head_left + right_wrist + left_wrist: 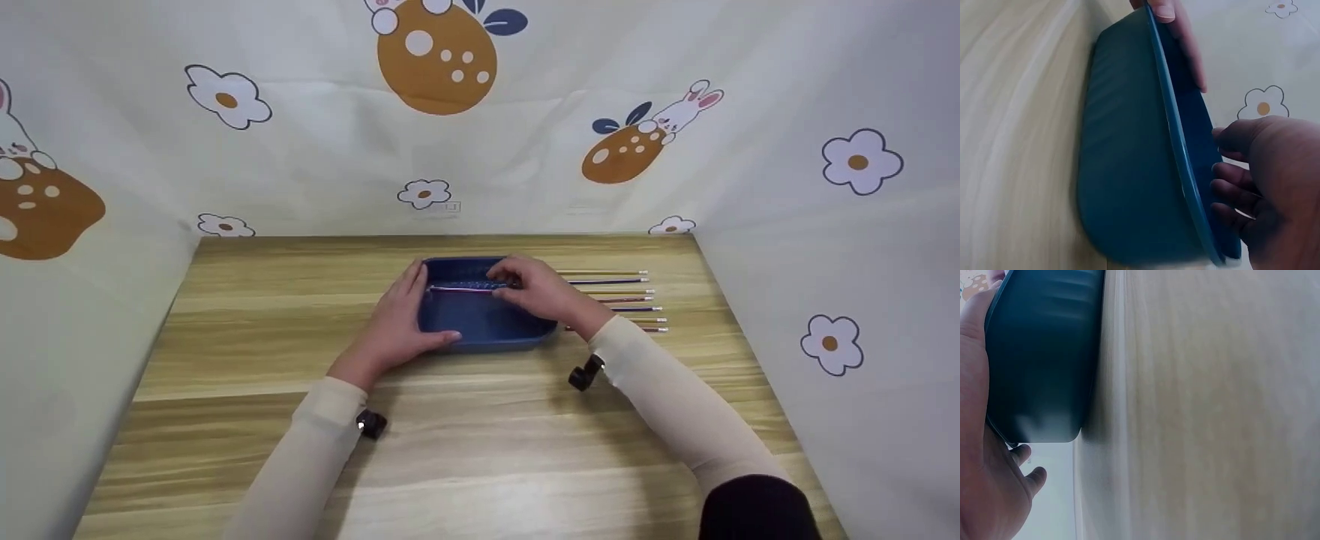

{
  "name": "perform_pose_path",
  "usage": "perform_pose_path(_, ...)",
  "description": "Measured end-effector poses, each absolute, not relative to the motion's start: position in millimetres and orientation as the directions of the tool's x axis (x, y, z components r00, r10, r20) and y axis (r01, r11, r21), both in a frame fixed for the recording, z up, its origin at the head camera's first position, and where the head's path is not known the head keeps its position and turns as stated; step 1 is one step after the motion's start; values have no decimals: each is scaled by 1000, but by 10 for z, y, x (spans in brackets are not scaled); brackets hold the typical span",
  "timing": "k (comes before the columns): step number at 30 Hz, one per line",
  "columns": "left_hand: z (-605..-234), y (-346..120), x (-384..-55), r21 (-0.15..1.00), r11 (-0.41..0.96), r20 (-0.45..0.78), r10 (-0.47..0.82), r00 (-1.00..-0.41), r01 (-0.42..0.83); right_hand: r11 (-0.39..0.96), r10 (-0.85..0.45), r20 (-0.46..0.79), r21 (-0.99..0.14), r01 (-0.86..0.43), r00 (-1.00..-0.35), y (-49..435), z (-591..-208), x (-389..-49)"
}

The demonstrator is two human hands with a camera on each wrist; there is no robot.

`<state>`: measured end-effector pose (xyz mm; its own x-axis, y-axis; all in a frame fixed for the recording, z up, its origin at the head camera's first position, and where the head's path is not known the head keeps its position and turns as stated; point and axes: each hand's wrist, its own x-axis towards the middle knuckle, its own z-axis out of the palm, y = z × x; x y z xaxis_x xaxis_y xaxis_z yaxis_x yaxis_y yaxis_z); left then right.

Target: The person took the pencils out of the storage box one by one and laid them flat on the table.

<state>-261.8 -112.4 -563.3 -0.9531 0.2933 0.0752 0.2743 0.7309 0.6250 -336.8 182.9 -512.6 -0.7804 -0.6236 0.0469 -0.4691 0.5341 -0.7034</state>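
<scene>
A blue rectangular tray [491, 321] stands on the wooden table. My left hand [397, 322] lies along its left side, fingers straight at the far corner and thumb over the near rim. In the left wrist view the left hand's palm [974, 410] is beside the tray wall [1044, 360]. My right hand [536, 289] reaches over the tray's right side, fingers bent down inside. A slim pink-and-white pencil [461, 289] in the tray runs up to its thumb tip; I cannot tell whether it is pinched. A dark speckled strip shows behind it.
Several pencils [630, 282] with white eraser ends lie in a spaced row right of the tray, partly hidden by my right hand. A pale patterned cloth [322, 157] walls the table's back and sides. Small black cameras [371, 424] sit on both wrists.
</scene>
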Motion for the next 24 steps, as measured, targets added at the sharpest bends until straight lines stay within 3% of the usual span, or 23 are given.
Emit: perform_pose_path(24, -5631, -1143, -2593, 633, 729, 69, 284, -956, 262, 668, -595, 54, -520, -531, -802, 1507, -5419, -3441)
